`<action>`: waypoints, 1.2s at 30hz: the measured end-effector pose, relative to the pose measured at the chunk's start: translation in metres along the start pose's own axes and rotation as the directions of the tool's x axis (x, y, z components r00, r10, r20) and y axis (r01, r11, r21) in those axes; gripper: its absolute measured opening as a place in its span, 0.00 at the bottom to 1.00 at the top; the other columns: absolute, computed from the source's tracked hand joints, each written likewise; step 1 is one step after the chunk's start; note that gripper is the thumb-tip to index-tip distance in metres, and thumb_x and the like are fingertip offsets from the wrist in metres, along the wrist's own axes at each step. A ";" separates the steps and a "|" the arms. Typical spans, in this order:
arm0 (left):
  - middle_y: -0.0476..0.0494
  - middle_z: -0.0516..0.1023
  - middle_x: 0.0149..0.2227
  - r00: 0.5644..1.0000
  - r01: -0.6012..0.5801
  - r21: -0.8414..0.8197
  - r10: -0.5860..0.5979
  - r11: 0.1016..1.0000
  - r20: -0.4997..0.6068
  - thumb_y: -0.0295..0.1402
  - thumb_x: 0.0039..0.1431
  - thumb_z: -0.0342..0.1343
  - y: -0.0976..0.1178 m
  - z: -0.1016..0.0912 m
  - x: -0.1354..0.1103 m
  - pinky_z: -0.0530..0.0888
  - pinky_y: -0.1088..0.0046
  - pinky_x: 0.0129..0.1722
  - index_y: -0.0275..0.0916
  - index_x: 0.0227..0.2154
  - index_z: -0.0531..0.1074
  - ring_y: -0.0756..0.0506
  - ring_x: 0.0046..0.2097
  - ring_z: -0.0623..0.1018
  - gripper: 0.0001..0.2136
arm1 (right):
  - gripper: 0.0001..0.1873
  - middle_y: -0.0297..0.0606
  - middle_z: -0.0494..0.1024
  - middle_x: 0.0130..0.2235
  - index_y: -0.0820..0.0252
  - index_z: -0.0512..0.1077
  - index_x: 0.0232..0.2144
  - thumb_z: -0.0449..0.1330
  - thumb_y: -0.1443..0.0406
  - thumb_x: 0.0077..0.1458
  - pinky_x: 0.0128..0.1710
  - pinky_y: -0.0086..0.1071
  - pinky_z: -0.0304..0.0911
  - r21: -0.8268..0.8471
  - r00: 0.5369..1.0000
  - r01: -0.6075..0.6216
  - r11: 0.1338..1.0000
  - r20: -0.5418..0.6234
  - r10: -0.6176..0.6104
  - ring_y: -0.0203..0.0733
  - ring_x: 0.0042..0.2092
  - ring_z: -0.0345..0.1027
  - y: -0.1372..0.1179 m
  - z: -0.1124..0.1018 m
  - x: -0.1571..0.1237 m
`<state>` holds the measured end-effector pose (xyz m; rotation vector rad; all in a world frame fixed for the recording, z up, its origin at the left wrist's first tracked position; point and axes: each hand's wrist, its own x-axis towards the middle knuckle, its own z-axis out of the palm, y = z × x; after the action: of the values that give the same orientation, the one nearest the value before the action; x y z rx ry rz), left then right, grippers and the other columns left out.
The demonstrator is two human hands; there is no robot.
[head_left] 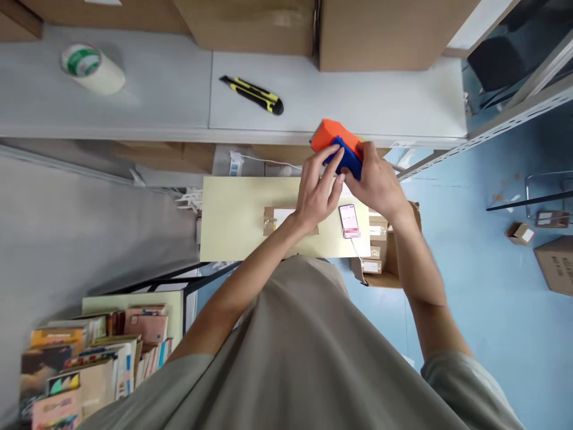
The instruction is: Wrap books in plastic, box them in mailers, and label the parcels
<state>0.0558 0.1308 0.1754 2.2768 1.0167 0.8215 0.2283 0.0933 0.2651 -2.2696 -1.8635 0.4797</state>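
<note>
Up by the front edge of the shelf, I hold an orange and blue plastic device (pixel 335 136) in the air; its exact kind does not show. My right hand (pixel 378 182) is closed around its right end, with the thumb along the orange side. Fingertips of my left hand (pixel 317 194) rest on the blue part, and the left thumb is hidden. On the shelf behind lies a black and yellow utility knife (pixel 253 94). A flat cardboard box (pixel 269 221) with a white label sits on the pale yellow table (pixel 233 206) below, partly covered by my left forearm.
A phone (pixel 349 221) with a cable is on the table's right side. An open carton (pixel 391 263) with small boxes stands beside it. A tape roll (pixel 92 67) and large cartons (pixel 380 33) occupy the shelf (pixel 156 83). Books (pixel 102 352) are stacked lower left.
</note>
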 end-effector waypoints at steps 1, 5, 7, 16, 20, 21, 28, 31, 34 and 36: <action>0.38 0.60 0.86 0.999 -0.030 -0.006 0.030 1.000 -0.040 0.52 0.89 0.31 -0.001 -0.003 0.015 0.59 0.41 0.88 0.54 0.87 0.53 0.32 0.88 0.58 0.32 | 0.34 0.64 0.82 0.63 0.65 0.61 0.76 0.48 0.50 0.79 0.58 0.56 0.75 -0.033 0.999 0.015 0.999 -0.039 -0.017 0.72 0.62 0.78 -0.009 -0.006 0.011; 0.31 0.58 0.86 0.969 -0.130 -0.015 0.124 0.991 -0.212 0.47 0.89 0.25 -0.017 -0.010 0.069 0.57 0.50 0.90 0.41 0.83 0.56 0.39 0.89 0.55 0.32 | 0.34 0.65 0.79 0.67 0.66 0.61 0.78 0.38 0.54 0.83 0.70 0.60 0.68 -0.200 0.988 0.011 0.980 -0.151 -0.042 0.70 0.68 0.75 -0.038 -0.016 0.063; 0.31 0.56 0.87 0.972 -0.107 -0.018 0.101 0.994 -0.211 0.45 0.89 0.27 -0.026 -0.012 0.082 0.55 0.54 0.90 0.40 0.83 0.54 0.42 0.89 0.53 0.31 | 0.36 0.67 0.78 0.68 0.69 0.61 0.78 0.34 0.54 0.84 0.74 0.63 0.63 -0.263 0.983 -0.002 0.965 -0.178 -0.046 0.70 0.71 0.72 -0.046 -0.009 0.090; 0.32 0.68 0.83 0.989 0.134 -0.064 -0.137 0.989 -0.047 0.55 0.88 0.39 -0.096 -0.015 -0.022 0.67 0.48 0.85 0.46 0.84 0.58 0.35 0.85 0.67 0.33 | 0.39 0.62 0.62 0.83 0.65 0.47 0.88 0.38 0.58 0.83 0.80 0.65 0.51 -0.288 0.989 -0.044 0.956 -0.149 0.001 0.66 0.83 0.50 -0.049 0.030 0.127; 0.25 0.80 0.73 0.893 0.447 -0.021 -0.447 0.894 -0.056 0.61 0.84 0.45 -0.156 -0.015 -0.114 0.76 0.48 0.78 0.40 0.76 0.70 0.31 0.76 0.80 0.35 | 0.43 0.61 0.44 0.89 0.76 0.41 0.88 0.22 0.59 0.82 0.83 0.56 0.47 -0.183 0.956 -0.129 0.975 -0.286 0.073 0.55 0.89 0.34 -0.044 0.075 0.063; 0.24 0.84 0.68 0.850 0.524 -0.023 -0.525 0.851 -0.047 0.62 0.83 0.45 -0.167 -0.016 -0.135 0.78 0.48 0.75 0.39 0.71 0.74 0.29 0.73 0.83 0.35 | 0.44 0.65 0.46 0.88 0.78 0.42 0.87 0.22 0.57 0.83 0.82 0.54 0.50 -0.145 0.965 -0.144 0.979 -0.239 0.107 0.54 0.89 0.36 -0.042 0.096 0.041; 0.22 0.87 0.62 0.546 0.778 0.202 -0.799 0.595 0.251 0.63 0.77 0.57 -0.153 -0.004 -0.180 0.83 0.51 0.64 0.37 0.68 0.74 0.24 0.65 0.87 0.35 | 0.55 0.77 0.72 0.76 0.76 0.53 0.83 0.49 0.35 0.79 0.69 0.61 0.74 0.272 0.882 -0.458 0.846 0.257 0.394 0.74 0.73 0.76 -0.039 0.269 -0.068; 0.17 0.82 0.69 0.541 0.775 0.263 -0.819 0.574 0.194 0.64 0.71 0.65 -0.143 0.009 -0.171 0.82 0.51 0.65 0.31 0.73 0.69 0.21 0.69 0.83 0.44 | 0.58 0.74 0.69 0.79 0.74 0.57 0.82 0.53 0.31 0.76 0.74 0.63 0.69 0.348 0.885 -0.462 0.816 0.120 0.450 0.74 0.77 0.70 -0.037 0.299 -0.069; 0.19 0.86 0.60 0.569 0.777 0.253 -0.815 0.577 0.110 0.62 0.72 0.66 -0.153 0.015 -0.171 0.81 0.53 0.59 0.34 0.60 0.80 0.21 0.62 0.86 0.33 | 0.54 0.69 0.75 0.75 0.70 0.62 0.81 0.57 0.33 0.76 0.74 0.58 0.69 0.376 0.878 -0.458 0.805 0.051 0.476 0.69 0.75 0.70 -0.027 0.309 -0.064; 0.26 0.89 0.47 0.586 0.783 0.208 -0.807 0.586 0.072 0.59 0.74 0.65 -0.168 0.015 -0.176 0.79 0.57 0.52 0.40 0.41 0.81 0.27 0.52 0.88 0.24 | 0.49 0.64 0.83 0.67 0.67 0.68 0.80 0.58 0.36 0.77 0.69 0.53 0.73 0.408 0.859 -0.483 0.774 0.053 0.508 0.63 0.67 0.76 -0.017 0.316 -0.064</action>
<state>-0.1073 0.0893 -0.0005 1.6230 1.8622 0.1534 0.0916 0.0105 -0.0153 -2.4083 -0.9755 0.7780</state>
